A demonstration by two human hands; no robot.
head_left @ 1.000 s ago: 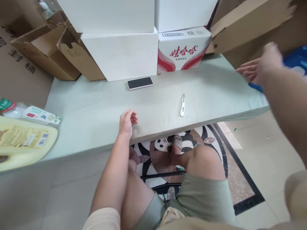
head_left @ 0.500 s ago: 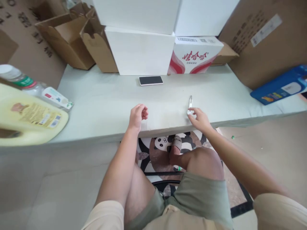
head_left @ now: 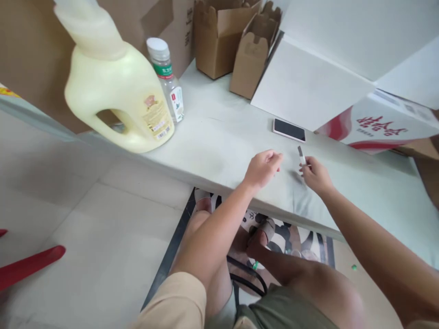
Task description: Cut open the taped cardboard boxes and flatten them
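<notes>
My right hand (head_left: 316, 174) is closed around a small utility knife (head_left: 301, 155), held just above the pale tabletop. Its grey blade-like tip points away from me, and the white body runs down into my fingers. To the left, my left hand (head_left: 263, 167) is over the table near its front edge, fingers curled together, and I see nothing in them. Beyond both hands a phone (head_left: 289, 130) with a dark screen lies flat on the cloth, close to the white boxes.
A pale yellow jug (head_left: 120, 100) and a clear bottle (head_left: 168, 82) stand at the left. Behind are open brown cartons (head_left: 248, 64), a white box (head_left: 308, 87) and a red-and-white printed box (head_left: 380, 121). The table's front edge (head_left: 219, 185) runs above my legs.
My view has swung left, bringing the jug and bottle further in. My right hand has picked up the utility knife from the tabletop. My left hand stays curled.
</notes>
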